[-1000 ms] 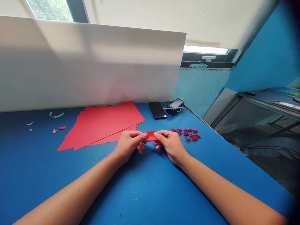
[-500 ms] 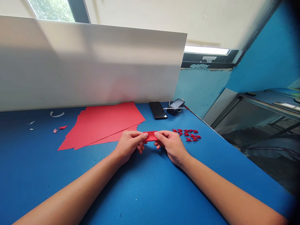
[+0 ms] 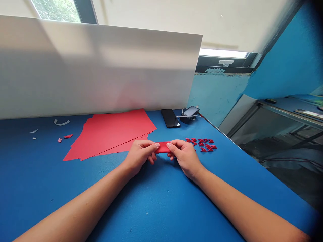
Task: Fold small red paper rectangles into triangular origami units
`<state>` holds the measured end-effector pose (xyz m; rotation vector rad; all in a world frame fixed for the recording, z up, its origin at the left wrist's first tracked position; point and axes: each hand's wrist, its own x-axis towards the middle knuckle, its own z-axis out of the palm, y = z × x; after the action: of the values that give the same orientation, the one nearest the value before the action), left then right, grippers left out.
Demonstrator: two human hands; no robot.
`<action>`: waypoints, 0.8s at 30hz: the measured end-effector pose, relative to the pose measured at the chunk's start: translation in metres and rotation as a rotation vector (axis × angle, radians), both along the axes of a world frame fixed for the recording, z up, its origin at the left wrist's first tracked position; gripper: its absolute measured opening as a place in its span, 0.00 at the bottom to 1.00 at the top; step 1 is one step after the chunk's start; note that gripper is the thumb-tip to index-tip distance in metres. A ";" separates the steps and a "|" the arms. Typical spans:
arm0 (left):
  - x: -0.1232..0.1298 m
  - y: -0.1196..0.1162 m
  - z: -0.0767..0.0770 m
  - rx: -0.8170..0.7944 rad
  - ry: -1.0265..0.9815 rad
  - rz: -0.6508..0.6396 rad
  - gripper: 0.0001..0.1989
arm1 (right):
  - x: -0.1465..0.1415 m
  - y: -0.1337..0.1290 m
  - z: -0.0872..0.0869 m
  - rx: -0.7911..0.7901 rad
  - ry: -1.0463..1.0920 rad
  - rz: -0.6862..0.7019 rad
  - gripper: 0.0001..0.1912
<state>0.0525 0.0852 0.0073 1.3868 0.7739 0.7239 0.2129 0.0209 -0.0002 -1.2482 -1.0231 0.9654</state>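
Note:
A small red paper strip (image 3: 163,147), seemingly folded, is stretched level between my two hands above the blue table. My left hand (image 3: 141,152) pinches its left end, thumb on top and fingers curled beneath. The right end is gripped the same way by my right hand (image 3: 184,155). Just beyond my right hand lie several small folded red paper triangles (image 3: 207,146) in loose rows. Behind my left hand spreads a stack of large red paper sheets (image 3: 113,132).
A black phone (image 3: 170,118) and a second device with a white cable (image 3: 189,113) lie near the back edge. Red paper scraps (image 3: 67,136) and a curved white strip (image 3: 61,123) are at the left. A white board (image 3: 101,70) stands along the back of the blue table (image 3: 151,215).

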 end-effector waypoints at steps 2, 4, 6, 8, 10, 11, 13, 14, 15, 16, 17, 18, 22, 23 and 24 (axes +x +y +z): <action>0.000 0.001 -0.001 0.000 0.006 -0.020 0.14 | 0.000 0.000 0.001 0.011 -0.018 0.001 0.13; -0.001 0.002 -0.002 -0.006 0.012 -0.043 0.14 | 0.001 -0.001 0.001 0.017 -0.035 0.004 0.13; -0.001 0.002 -0.002 -0.005 0.025 -0.056 0.13 | 0.002 -0.001 0.002 0.021 -0.059 0.015 0.13; -0.002 0.002 -0.001 -0.001 0.044 -0.068 0.14 | 0.003 -0.002 0.003 0.024 -0.085 0.031 0.13; -0.002 0.002 0.000 0.007 0.059 -0.085 0.14 | 0.003 -0.003 0.004 0.022 -0.108 0.047 0.13; -0.002 0.002 0.001 0.013 0.066 -0.093 0.14 | 0.003 -0.003 0.004 0.020 -0.118 0.059 0.13; -0.002 0.001 0.002 0.025 0.074 -0.104 0.14 | 0.002 -0.004 0.005 0.015 -0.141 0.092 0.13; -0.002 0.001 0.003 0.030 0.078 -0.107 0.14 | 0.002 -0.004 0.006 0.010 -0.152 0.110 0.12; -0.002 0.001 0.002 0.035 0.082 -0.111 0.14 | 0.002 -0.005 0.006 0.005 -0.163 0.127 0.12; -0.002 0.001 0.002 0.041 0.087 -0.114 0.13 | 0.002 -0.005 0.007 0.001 -0.174 0.141 0.11; -0.002 0.001 0.002 0.048 0.090 -0.118 0.13 | 0.002 -0.005 0.007 -0.001 -0.187 0.151 0.11; -0.002 0.001 0.002 0.055 0.093 -0.123 0.13 | 0.001 -0.006 0.007 0.000 -0.200 0.156 0.11; -0.002 0.000 0.003 0.082 0.086 -0.124 0.12 | 0.002 -0.005 0.006 0.015 -0.215 0.159 0.10; -0.002 -0.001 0.003 0.079 0.076 -0.113 0.12 | 0.002 -0.004 0.005 0.018 -0.200 0.163 0.11; -0.001 -0.002 0.004 0.072 0.064 -0.098 0.12 | 0.001 -0.004 0.005 0.021 -0.184 0.171 0.11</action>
<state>0.0513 0.0837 0.0113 1.5084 0.7300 0.6385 0.2144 0.0168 0.0046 -1.2648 -1.2980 0.9804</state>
